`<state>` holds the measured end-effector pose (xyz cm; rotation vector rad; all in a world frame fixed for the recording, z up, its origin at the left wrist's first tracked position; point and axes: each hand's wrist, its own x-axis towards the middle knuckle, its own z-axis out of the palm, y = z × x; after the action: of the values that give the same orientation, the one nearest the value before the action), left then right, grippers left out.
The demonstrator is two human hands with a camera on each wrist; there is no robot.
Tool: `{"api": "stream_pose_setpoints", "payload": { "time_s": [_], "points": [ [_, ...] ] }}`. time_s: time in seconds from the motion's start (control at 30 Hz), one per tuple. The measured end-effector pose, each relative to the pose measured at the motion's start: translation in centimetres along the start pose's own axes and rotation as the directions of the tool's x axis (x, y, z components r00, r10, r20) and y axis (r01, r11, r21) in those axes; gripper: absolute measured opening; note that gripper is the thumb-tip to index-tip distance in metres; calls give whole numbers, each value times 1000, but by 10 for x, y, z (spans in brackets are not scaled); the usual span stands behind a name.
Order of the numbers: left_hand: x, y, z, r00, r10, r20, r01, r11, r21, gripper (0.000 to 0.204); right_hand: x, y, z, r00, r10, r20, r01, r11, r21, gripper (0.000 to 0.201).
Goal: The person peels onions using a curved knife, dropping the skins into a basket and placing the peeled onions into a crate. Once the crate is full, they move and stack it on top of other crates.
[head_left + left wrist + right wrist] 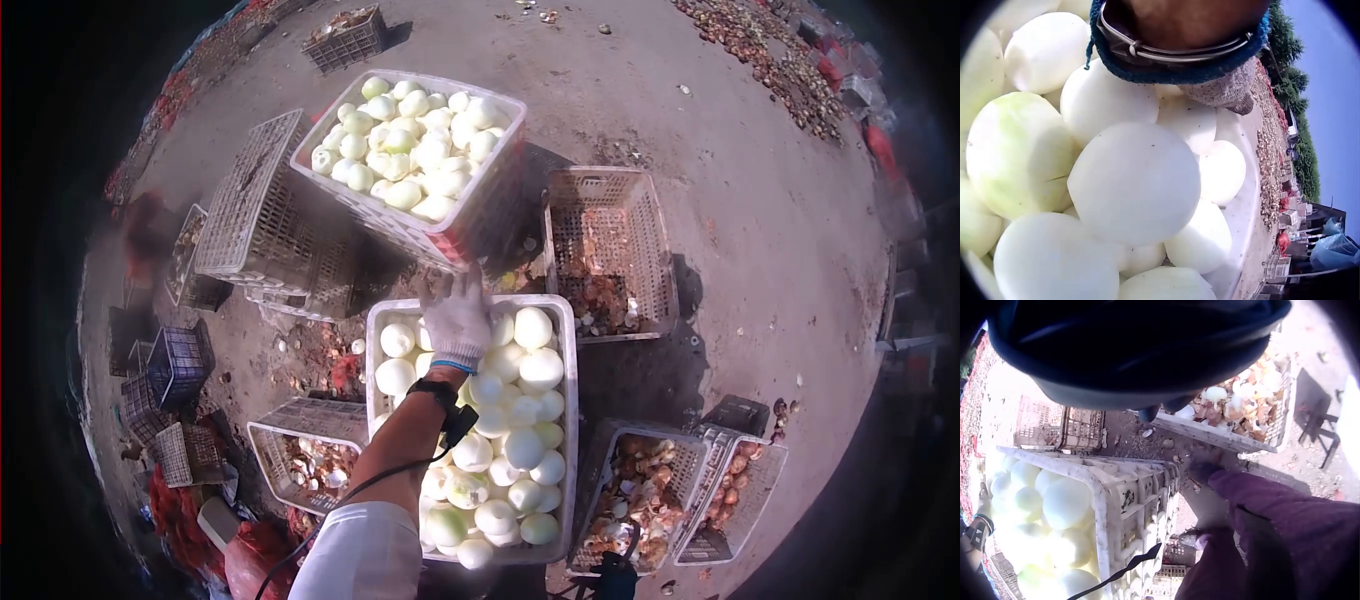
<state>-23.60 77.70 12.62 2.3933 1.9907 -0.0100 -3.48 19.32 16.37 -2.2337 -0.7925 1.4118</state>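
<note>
My left hand (460, 322), in a pale knit glove, lies over the far rim of a white plastic crate (571, 400) heaped with peeled onions (525, 447). Its fingers stretch past the rim, towards a second full crate. A blue band circles the wrist. In the left wrist view, the glove (1225, 90) reaches beyond the white onions (1135, 181) at the crate's edge. A dark, glove-like shape, my right hand (615, 578), shows at the bottom edge, right of the crate. Close to the camera in the right wrist view, it (1141, 356) is dark and its grasp hidden; I cannot tell what it holds.
Ahead stands another crate (515, 118) of peeled onions. A crate with a few skins (655, 250) lies to its right, empty crates (245, 200) to its left. Crates of skins (610, 500) and unpeeled onions (735, 480) stand at lower right, with another skin crate (270, 440) at left.
</note>
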Motion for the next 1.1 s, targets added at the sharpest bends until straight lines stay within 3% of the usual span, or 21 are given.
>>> {"api": "stream_pose_setpoints", "payload": {
  "time_s": [0.03, 0.07, 0.1, 0.13, 0.17, 0.27, 0.37, 0.4, 0.47, 0.53, 0.6, 0.63, 0.73, 0.77, 0.87, 0.93, 1.0, 1.1],
  "points": [
    [-2, 5, -8, 994, 32, -105, -30, 999, 29, 82, 7, -29, -11, 971, -238, 13, 231, 926, -299, 24],
    [-2, 4, -7, 994, 32, -106, -30, 999, 23, 82, 8, -56, -22, 890, -439, 125, 430, 713, -554, 22],
    [-2, 4, -7, 994, 31, -108, -30, 999, 17, 83, 13, -54, -14, 993, -22, -117, 22, 1000, 0, 29],
    [-2, -1, -4, 990, 58, -127, -55, 998, 23, 84, 20, -51, -1, 882, 465, -83, -329, 731, 597, 36],
    [-2, -3, -2, 991, 56, -119, -55, 998, 17, 85, 20, -49, -2, 901, 423, -93, -313, 785, 534, 38],
    [-4, -1, -6, 992, 62, -111, -62, 998, 3, 87, 15, -71, -6, 845, 526, -93, -361, 690, 628, 34],
    [-11, -2, -22, 993, 78, -91, -78, 997, 6, 85, 5, -68, -13, 811, 576, -102, -440, 715, 543, 33],
    [-25, 3, -29, 985, 80, -152, -90, 994, -59, 83, 4, -64, -14, 805, 584, -108, -456, 724, 517, 32],
    [-66, 22, -47, 973, 166, -161, -189, 972, -140, 82, -4, -55, -9, 814, 571, -105, -421, 705, 571, 29],
    [-102, 43, -61, 948, 312, -67, -319, 930, -181, 82, -9, -48, -3, 829, 550, -97, -385, 688, 616, 31],
    [-113, 54, -35, 923, 383, 43, -384, 923, 31, 80, -9, -48, 0, 848, 519, -106, -340, 687, 642, 27],
    [-112, 57, -37, 918, 396, 21, -392, 914, -107, 79, -8, -50, 1, 848, 517, -112, -338, 693, 636, 26],
    [-104, 54, -24, 872, 484, 68, -489, 861, 140, 79, -12, -48, -3, 868, 484, -105, -316, 703, 637, 24],
    [-105, 53, -20, 859, 504, 90, -512, 846, 149, 78, -14, -45, -2, 877, 473, -90, -307, 694, 651, 26],
    [-104, 57, -24, 853, 515, 81, -517, 856, 1, 75, -16, -42, -6, 856, 502, -123, -344, 731, 589, 29],
    [-103, 61, -33, 849, 508, 148, -513, 859, -8, 73, -21, -44, -10, 854, 487, -184, -341, 790, 509, 31],
    [-105, 61, -35, 859, 494, 133, -499, 867, 2, 71, -34, -59, -18, 863, 477, -167, -318, 769, 555, 33],
    [-119, 47, -52, 885, 460, -74, -462, 846, -265, 65, -48, -58, -19, 867, 463, -183, -253, 726, 640, 37]
  ]
}}
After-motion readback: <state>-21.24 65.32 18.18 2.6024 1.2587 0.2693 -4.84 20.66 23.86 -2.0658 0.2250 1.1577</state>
